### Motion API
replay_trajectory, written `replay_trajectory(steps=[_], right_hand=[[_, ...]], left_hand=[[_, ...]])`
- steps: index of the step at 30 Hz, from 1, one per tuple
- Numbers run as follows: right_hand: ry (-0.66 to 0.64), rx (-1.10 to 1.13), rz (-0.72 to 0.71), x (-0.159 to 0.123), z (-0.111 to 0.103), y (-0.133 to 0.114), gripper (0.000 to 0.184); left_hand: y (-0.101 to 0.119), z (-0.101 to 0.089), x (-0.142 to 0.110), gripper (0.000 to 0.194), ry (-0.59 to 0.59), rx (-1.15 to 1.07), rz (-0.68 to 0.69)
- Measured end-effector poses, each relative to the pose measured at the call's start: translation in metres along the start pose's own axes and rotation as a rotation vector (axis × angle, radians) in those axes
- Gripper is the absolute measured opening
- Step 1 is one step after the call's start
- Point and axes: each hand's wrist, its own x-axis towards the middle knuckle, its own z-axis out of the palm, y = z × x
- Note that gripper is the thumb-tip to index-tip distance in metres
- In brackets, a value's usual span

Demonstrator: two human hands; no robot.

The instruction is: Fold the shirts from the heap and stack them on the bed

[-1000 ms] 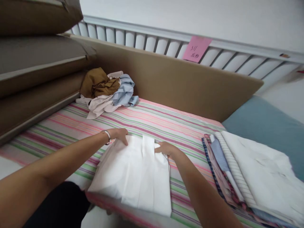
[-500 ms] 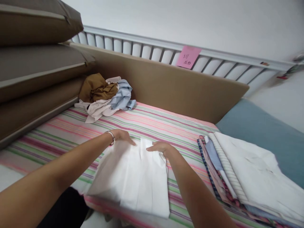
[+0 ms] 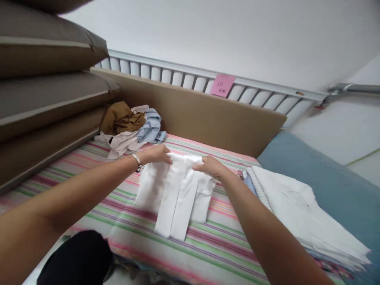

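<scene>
A white garment, which looks like a partly folded shirt (image 3: 175,190), hangs between my two hands over the striped bed sheet (image 3: 130,229). My left hand (image 3: 160,154) pinches its top edge on the left side, and a silver bracelet circles that wrist. Gripping the same edge further right is my right hand (image 3: 209,166), its thumb over the cloth. Two long white flaps drop down the middle of the garment, with shorter sides spreading beside them. The fingers behind the cloth are hidden.
To the right lies a stack of folded clothes (image 3: 282,194), white on top, beside a blue-green surface (image 3: 323,178). Crumpled clothes (image 3: 127,122) in brown, white and light blue sit at the back left. Brown cushions (image 3: 50,95) are piled on the left. A brown board (image 3: 202,114) runs along the back.
Both hands have lifted the white shirt off the sheet and carried it up and away from the bed's near edge. Its lower part now hangs loose. The camera view has shifted.
</scene>
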Motion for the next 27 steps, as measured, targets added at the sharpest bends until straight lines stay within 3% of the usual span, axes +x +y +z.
replay_trajectory(steps=[4, 7, 10, 14, 16, 18, 24, 27], right_hand=[[0.233, -0.11, -0.265, -0.039, -0.045, -0.026, 0.015], [0.435, -0.266, -0.452, -0.076, -0.04, -0.018, 0.013], [0.53, -0.414, -0.538, -0.113, 0.017, 0.022, 0.016], [0.404, -0.418, -0.634, -0.153, 0.13, 0.091, 0.027], [0.405, -0.352, -0.562, -0.169, 0.17, 0.114, 0.027], [0.412, -0.282, -0.495, -0.18, 0.187, 0.123, 0.027], [0.353, -0.241, -0.452, -0.192, 0.175, 0.111, 0.032], [0.257, -0.22, -0.393, -0.2, 0.171, 0.107, 0.035]], left_hand=[[0.035, -0.029, -0.025, 0.02, 0.327, 0.169, 0.329], [0.044, -0.012, -0.057, 0.018, 0.466, 0.378, 0.565], [0.031, 0.046, -0.09, 0.022, 0.5, 0.508, 0.704], [-0.006, 0.15, -0.129, 0.018, 0.35, 0.56, 0.816], [-0.021, 0.186, -0.143, 0.011, 0.319, 0.538, 0.773], [-0.029, 0.204, -0.153, 0.014, 0.316, 0.51, 0.676], [-0.021, 0.203, -0.173, 0.015, 0.253, 0.467, 0.536], [-0.012, 0.203, -0.195, 0.02, 0.205, 0.382, 0.443]])
